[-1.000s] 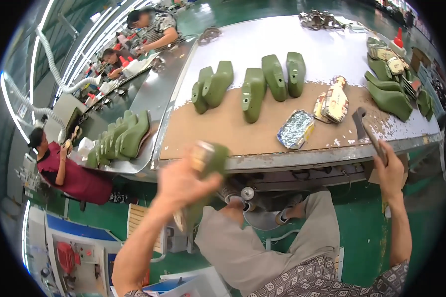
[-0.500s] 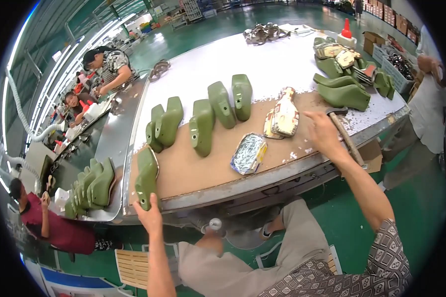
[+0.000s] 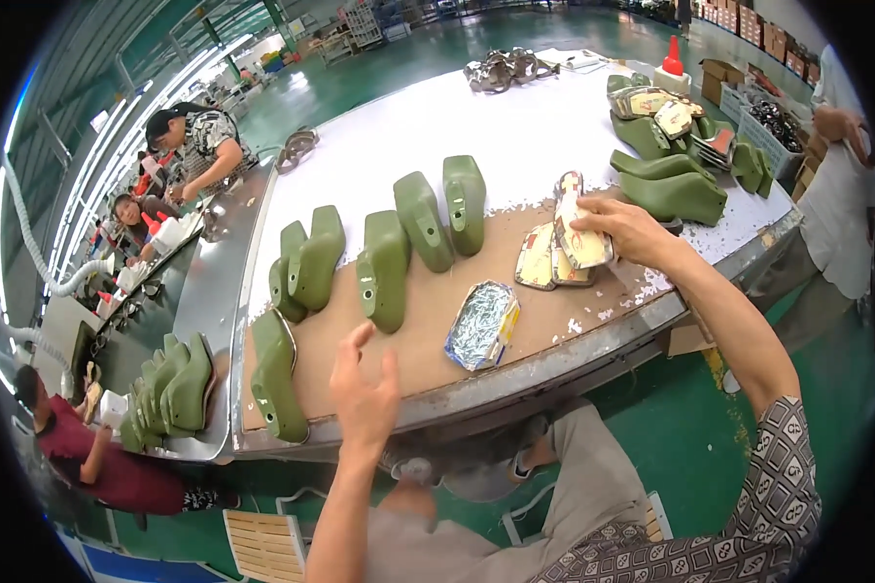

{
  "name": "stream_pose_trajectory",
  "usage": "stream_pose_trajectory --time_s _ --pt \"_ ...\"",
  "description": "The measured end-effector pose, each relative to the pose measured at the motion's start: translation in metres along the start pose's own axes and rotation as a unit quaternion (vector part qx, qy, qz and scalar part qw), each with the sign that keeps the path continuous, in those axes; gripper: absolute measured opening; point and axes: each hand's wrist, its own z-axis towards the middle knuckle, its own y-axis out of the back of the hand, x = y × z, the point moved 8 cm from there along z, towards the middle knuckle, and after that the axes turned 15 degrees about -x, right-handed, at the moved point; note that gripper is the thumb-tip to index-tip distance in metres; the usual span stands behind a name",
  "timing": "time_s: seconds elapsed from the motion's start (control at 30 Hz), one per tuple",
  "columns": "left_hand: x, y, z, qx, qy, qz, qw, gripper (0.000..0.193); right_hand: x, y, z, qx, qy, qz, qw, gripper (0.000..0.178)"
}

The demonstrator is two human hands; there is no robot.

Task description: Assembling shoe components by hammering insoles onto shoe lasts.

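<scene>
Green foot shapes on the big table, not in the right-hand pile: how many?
6 smooth green foot-shaped blocks on the big white-and-brown table: one at its near left corner, two overlapping behind it, one right of those, two farther back. None seems hidden.

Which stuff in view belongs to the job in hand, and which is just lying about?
Likely in the job:
patterned sole-shaped piece, held in the right grip
similar pieces beside it
green shoe forms near the empty left grip
open box of silvery bits

Seemingly just lying about:
dark strap bundle, far edge
red-capped bottle
cardboard box
</scene>
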Motion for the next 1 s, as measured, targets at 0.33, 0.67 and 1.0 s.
stream_pose_trajectory --time_s 0.33,0.67,1.0 --pt "0.092 -0.100 0.086 0.080 0.173 -0.123 0.974 0.049 0.052 -0.040 0.040 0.058 -0.026 0.041 0.997 0.050" --pt "0.088 -0.090 0.054 0.060 0.138 -0.166 0.975 0.050 0.026 -0.067 0.079 0.236 -0.035 0.059 0.969 0.040" --pt "0.080 -0.037 -0.014 -0.110 0.253 -0.301 0.913 0.049 0.007 0.097 0.053 -0.393 -0.287 0.487 0.725 0.043"
